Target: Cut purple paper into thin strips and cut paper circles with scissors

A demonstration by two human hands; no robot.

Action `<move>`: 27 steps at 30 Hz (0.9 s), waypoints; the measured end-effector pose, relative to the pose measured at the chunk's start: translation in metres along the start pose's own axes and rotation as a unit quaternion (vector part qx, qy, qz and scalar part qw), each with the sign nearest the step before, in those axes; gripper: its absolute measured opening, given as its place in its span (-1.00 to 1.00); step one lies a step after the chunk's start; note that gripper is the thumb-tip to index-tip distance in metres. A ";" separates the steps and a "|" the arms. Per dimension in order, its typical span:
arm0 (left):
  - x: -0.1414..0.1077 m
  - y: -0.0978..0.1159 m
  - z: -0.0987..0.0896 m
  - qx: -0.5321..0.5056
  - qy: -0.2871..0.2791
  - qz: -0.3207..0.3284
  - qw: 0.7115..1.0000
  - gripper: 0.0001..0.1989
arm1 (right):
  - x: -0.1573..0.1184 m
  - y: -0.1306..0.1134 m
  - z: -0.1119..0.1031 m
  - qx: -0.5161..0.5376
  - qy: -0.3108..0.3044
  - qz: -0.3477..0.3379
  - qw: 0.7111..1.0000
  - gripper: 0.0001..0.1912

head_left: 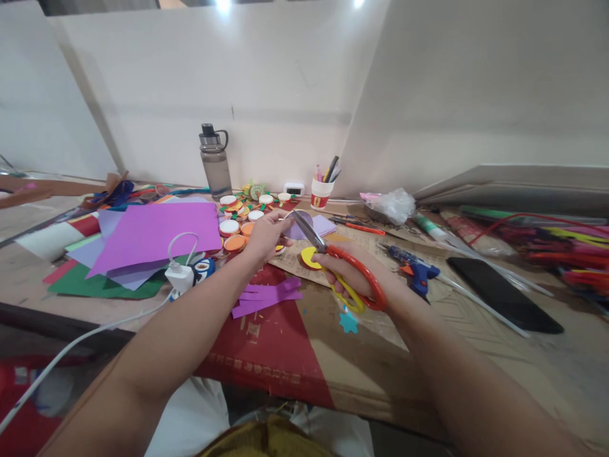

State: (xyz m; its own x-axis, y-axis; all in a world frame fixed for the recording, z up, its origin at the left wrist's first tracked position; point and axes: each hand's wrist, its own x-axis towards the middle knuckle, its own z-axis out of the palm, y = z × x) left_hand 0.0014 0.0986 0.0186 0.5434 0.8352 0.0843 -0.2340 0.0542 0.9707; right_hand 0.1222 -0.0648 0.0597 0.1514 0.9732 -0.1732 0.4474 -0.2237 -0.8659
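My left hand [270, 235] pinches a small light purple paper piece [301, 223] above the middle of the table. My right hand [349, 271] grips scissors [375, 279] with red and yellow handles, their blades pointing up and left across the paper. A stack of light purple paper [324, 226] lies just behind. Beneath the scissors are a yellow disc [310, 258] and a blue star-shaped cutout [349, 322]. Purple strips [266, 297] lie on the red part of the cardboard. Round white and orange pieces [235, 243] sit by my left hand.
Coloured sheets [162, 235] and a white charger [181, 277] with its cable lie left. A bottle [216, 166] and pen cup [321, 193] stand behind. On the right are a blue glue gun [419, 273], black phone [504, 295], plastic bag [392, 204] and coloured bundles [571, 254].
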 end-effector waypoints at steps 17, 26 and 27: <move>-0.004 0.000 -0.003 0.122 0.032 0.130 0.983 -0.80 | -0.002 -0.003 0.005 0.015 0.009 -0.020 1.000 -0.73; -0.004 0.000 -0.003 0.138 0.039 0.139 0.980 -0.81 | -0.002 -0.004 0.006 0.010 0.017 -0.005 1.000 -0.72; -0.004 0.000 -0.003 0.138 0.041 0.137 0.980 -0.80 | -0.002 -0.004 0.006 0.007 0.019 -0.005 1.000 -0.71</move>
State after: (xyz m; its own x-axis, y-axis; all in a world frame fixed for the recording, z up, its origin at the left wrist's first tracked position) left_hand -0.0029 0.0971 0.0174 0.4211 0.8394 0.3436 -0.1295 -0.3193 0.9387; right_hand 0.1143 -0.0656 0.0608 0.1801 0.9727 -0.1464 0.4362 -0.2124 -0.8744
